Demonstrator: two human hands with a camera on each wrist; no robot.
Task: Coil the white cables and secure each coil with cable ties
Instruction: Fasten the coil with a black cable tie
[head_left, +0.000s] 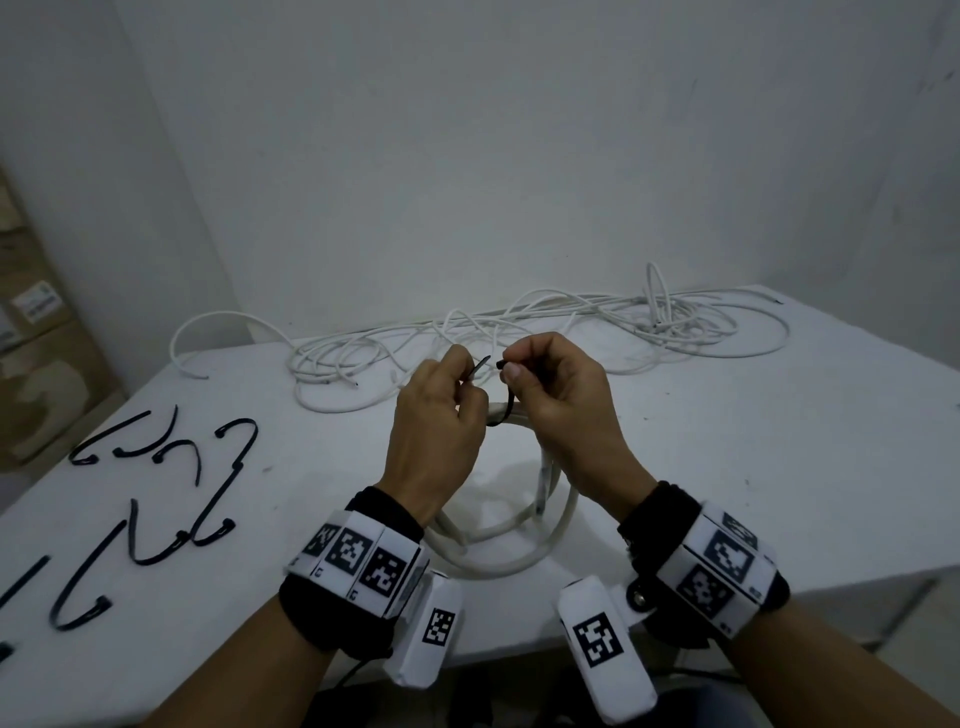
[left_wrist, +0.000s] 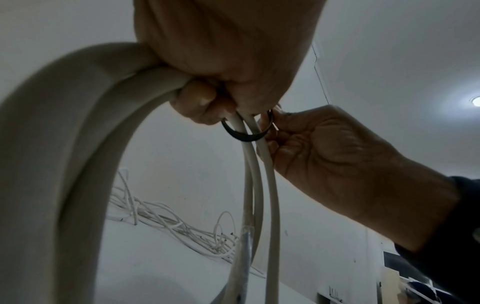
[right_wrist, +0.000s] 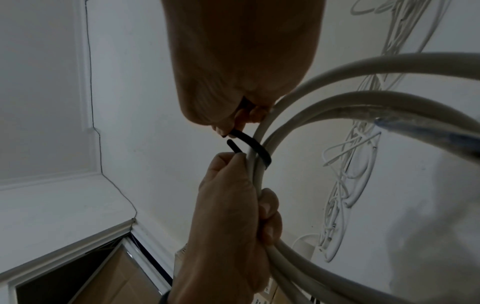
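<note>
A white cable coil (head_left: 511, 545) hangs between my hands above the table (head_left: 727, 467). A black cable tie (head_left: 506, 413) loops under the coil's strands (left_wrist: 253, 156). My left hand (head_left: 441, 415) grips the coil's top and pinches the tie's pointed tail (head_left: 480, 366) between thumb and fingers. My right hand (head_left: 556, 395) pinches the tie's head end (head_left: 501, 364). The two tie ends sit a small gap apart. In the right wrist view the tie (right_wrist: 257, 149) wraps the strands (right_wrist: 298, 115), and its tail tip (right_wrist: 232, 145) is free of the head.
A tangle of loose white cables (head_left: 519, 332) lies along the table's far edge by the wall. Several black cable ties (head_left: 156, 499) are scattered on the table's left part. Cardboard boxes (head_left: 36, 343) stand at the far left.
</note>
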